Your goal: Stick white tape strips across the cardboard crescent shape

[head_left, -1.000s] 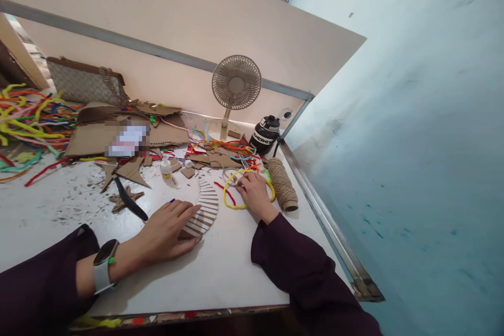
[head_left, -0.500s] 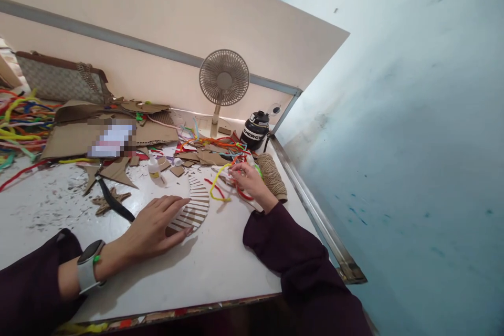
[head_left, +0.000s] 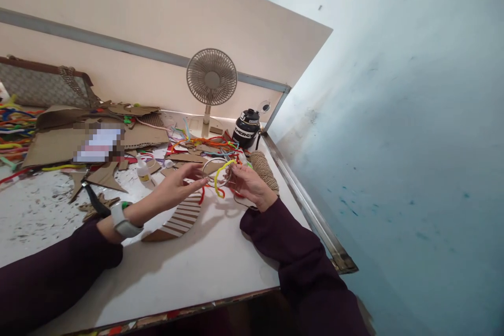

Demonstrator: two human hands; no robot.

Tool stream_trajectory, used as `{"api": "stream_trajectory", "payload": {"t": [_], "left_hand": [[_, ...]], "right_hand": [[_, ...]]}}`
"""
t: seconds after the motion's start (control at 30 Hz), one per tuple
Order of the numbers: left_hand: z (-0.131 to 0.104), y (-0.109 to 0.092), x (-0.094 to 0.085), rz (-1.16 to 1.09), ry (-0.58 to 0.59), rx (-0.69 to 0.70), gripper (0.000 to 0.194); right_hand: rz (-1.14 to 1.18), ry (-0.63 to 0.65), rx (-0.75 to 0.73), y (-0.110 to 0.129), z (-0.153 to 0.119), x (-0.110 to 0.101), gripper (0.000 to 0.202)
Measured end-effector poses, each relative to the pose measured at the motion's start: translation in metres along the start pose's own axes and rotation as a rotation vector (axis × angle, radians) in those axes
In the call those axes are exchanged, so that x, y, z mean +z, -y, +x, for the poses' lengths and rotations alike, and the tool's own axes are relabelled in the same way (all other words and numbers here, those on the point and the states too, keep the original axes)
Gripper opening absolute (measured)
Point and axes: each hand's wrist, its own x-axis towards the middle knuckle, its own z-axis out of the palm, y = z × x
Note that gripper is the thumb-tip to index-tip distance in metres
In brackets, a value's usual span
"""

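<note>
My right hand [head_left: 249, 182] is closed, pinching the right edge of a thin, pale ring [head_left: 205, 164] above the table. A bent yellow pipe cleaner [head_left: 217, 177] hangs from the same fingers, with red pieces beside it. At the ring's left edge is my left hand [head_left: 181, 185], its thumb and fingers apart; whether the fingertips touch the ring is hard to tell. Under my left forearm lies a curved cardboard piece [head_left: 184, 216] with white stripes. A ball of brown twine [head_left: 263, 169] sits just behind my right hand.
A small glue bottle [head_left: 143, 169] stands left of my hands. Behind are a desk fan [head_left: 211, 80], a black bottle [head_left: 246, 130], cardboard scraps [head_left: 151, 135] and a phone [head_left: 98, 144]. Black-handled pliers [head_left: 93, 195] lie at left. A metal edge [head_left: 311, 205] borders the right side.
My left hand has lifted off the striped cardboard and moved right, up to the ring. My right hand now holds the ring up with the yellow pipe cleaner. The view has shifted slightly right.
</note>
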Motion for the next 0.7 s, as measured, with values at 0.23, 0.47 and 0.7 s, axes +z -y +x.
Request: {"api": "stream_trajectory", "payload": {"t": [0.23, 0.47, 0.7], "left_hand": [[0.008, -0.004, 0.006, -0.488, 0.12, -0.181, 0.03], [0.008, 0.014, -0.016, -0.959, 0.026, -0.44, 0.018], [0.009, 0.008, -0.017, -1.19, -0.044, -0.436, 0.006]], "right_hand": [[0.11, -0.041, -0.165, 0.008, -0.006, -0.001, 0.029], [-0.642, -0.369, -0.216, 0.019, 0.001, -0.031, 0.026], [-0.856, -0.456, -0.42, 0.041, -0.021, -0.006, 0.03]]}}
